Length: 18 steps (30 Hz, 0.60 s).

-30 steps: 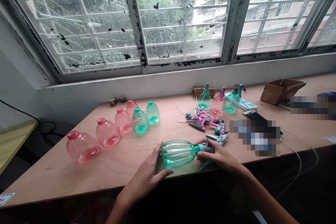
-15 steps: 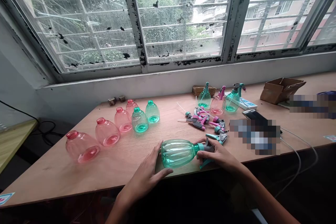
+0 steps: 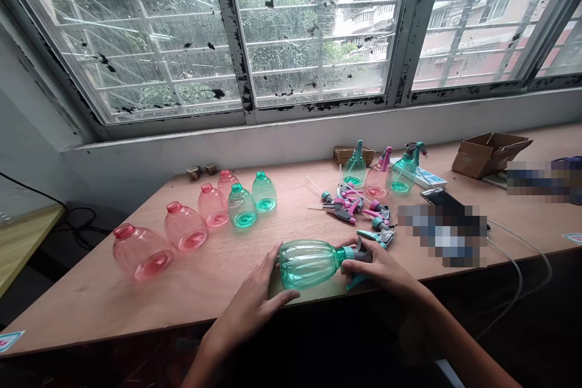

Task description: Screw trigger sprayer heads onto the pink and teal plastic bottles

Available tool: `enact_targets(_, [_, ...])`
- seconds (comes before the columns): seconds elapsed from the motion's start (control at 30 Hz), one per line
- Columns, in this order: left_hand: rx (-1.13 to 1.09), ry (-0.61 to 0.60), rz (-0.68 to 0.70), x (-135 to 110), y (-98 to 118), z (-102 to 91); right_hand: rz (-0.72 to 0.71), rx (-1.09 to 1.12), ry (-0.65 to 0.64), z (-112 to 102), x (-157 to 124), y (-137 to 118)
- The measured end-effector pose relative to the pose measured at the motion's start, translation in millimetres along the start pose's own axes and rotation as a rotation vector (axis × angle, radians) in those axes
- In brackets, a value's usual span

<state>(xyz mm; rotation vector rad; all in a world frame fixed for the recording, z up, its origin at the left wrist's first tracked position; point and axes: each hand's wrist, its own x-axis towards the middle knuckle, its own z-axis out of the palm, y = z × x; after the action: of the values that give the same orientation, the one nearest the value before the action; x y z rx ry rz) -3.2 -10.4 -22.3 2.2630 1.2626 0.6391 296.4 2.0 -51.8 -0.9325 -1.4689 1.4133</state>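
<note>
A green clear spray bottle [image 3: 309,262] lies on its side near the front edge of the wooden table [image 3: 91,297]. My left hand [image 3: 254,300] cups its base, fingers curved round it. My right hand [image 3: 379,267] is closed on the grey and teal spray head [image 3: 361,253] at the bottle's neck.
Several open pink bottles [image 3: 184,227] and two green ones [image 3: 240,209] stand in a row to the left. A heap of loose spray heads [image 3: 352,203] lies behind the hands. Three finished bottles [image 3: 377,173], a cardboard box [image 3: 488,154], a phone and white cables sit to the right.
Both hands and the green bottle have hardly shifted; the view has drifted slightly upward.
</note>
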Motion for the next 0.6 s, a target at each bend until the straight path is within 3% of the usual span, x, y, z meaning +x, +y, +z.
enact_targets(0.6, [0.001, -0.003, -0.009, 0.6, -1.0, 0.2, 0.01, 0.022, -0.001, 1.2, -1.1, -5.1])
